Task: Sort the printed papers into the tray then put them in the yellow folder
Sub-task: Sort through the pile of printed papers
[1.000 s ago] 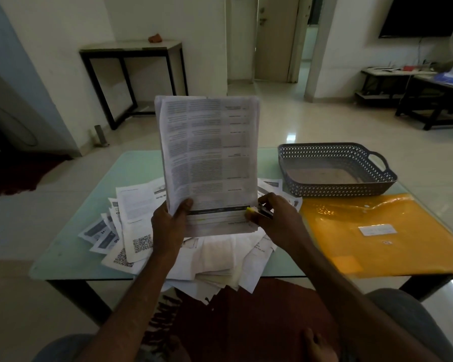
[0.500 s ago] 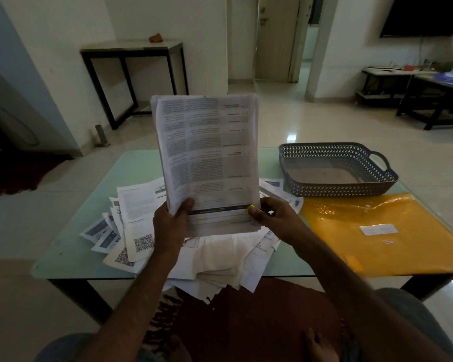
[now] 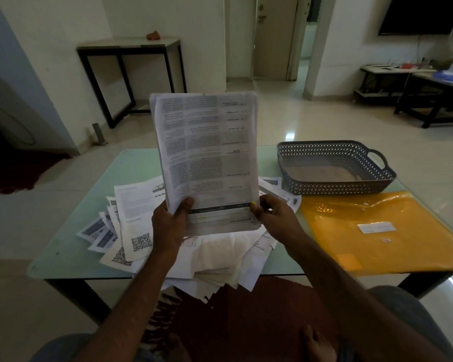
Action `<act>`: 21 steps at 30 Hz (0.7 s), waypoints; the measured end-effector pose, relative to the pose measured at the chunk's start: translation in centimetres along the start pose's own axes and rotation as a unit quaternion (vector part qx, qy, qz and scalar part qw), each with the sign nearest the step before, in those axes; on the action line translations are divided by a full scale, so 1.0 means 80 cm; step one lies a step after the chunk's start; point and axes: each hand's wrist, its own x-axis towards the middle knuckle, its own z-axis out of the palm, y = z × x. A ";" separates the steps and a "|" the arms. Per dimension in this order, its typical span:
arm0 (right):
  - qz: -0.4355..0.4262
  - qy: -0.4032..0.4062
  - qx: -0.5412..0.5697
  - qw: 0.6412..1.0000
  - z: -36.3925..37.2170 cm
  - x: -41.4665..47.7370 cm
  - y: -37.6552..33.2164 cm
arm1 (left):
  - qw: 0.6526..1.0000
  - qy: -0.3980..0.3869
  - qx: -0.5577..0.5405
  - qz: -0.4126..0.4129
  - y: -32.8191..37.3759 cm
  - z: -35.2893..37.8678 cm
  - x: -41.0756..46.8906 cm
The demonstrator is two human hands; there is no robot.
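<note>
Since a second ago the right hand (image 3: 275, 218) has been shifted slightly to pinch the lower right edge of the printed papers (image 3: 207, 152). These are also gripped by the left hand (image 3: 168, 223) and held upright over the tabletop (image 3: 63, 246), probably for squaring. The tray (image 3: 335, 188) and yellow folder (image 3: 351, 246) are kept close at the right.
</note>
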 end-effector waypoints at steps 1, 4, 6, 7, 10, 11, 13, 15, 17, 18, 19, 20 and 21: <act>0.004 0.009 0.003 1.000 0.002 0.000 -0.001 | 1.000 -0.001 0.000 0.001 -0.001 0.001 0.000; 0.005 0.037 0.004 0.999 0.008 -0.001 -0.004 | 1.000 0.000 0.005 0.001 -0.003 0.000 0.001; -0.004 0.027 0.019 0.999 0.006 -0.002 -0.004 | 1.000 0.010 0.014 0.000 -0.004 -0.002 0.004; -0.006 0.013 0.032 0.999 0.003 -0.002 -0.005 | 1.000 0.017 0.019 -0.001 -0.004 -0.003 0.005; 0.002 0.019 0.041 0.999 -0.018 0.000 -0.005 | 0.999 0.031 0.043 0.002 -0.003 -0.004 0.006; 0.000 0.031 0.029 0.999 -0.029 0.003 -0.002 | 0.998 0.035 0.049 0.003 -0.003 -0.005 0.006; 0.003 0.031 -0.063 0.998 -0.054 0.011 0.010 | 0.998 0.039 0.049 -0.001 -0.002 -0.006 0.007; 0.030 -0.013 -0.253 0.967 -0.073 0.018 0.029 | 0.998 0.034 0.051 -0.012 -0.003 -0.007 0.009; 0.061 -0.068 -0.386 0.918 -0.078 0.020 0.049 | 0.997 0.025 0.065 -0.020 -0.005 -0.008 0.010; 0.064 -0.087 -0.417 0.903 -0.077 0.019 0.054 | 0.997 0.018 0.072 -0.025 -0.007 -0.009 0.011; 0.058 -0.098 -0.437 0.892 -0.075 0.017 0.058 | 0.996 0.012 0.079 -0.033 -0.009 -0.010 0.012; 0.048 -0.100 -0.456 0.883 -0.073 0.014 0.060 | 0.996 0.007 0.083 -0.040 -0.009 -0.010 0.011; 0.037 -0.096 -0.473 0.875 -0.071 0.011 0.061 | 0.995 0.001 0.087 -0.044 -0.008 -0.011 0.010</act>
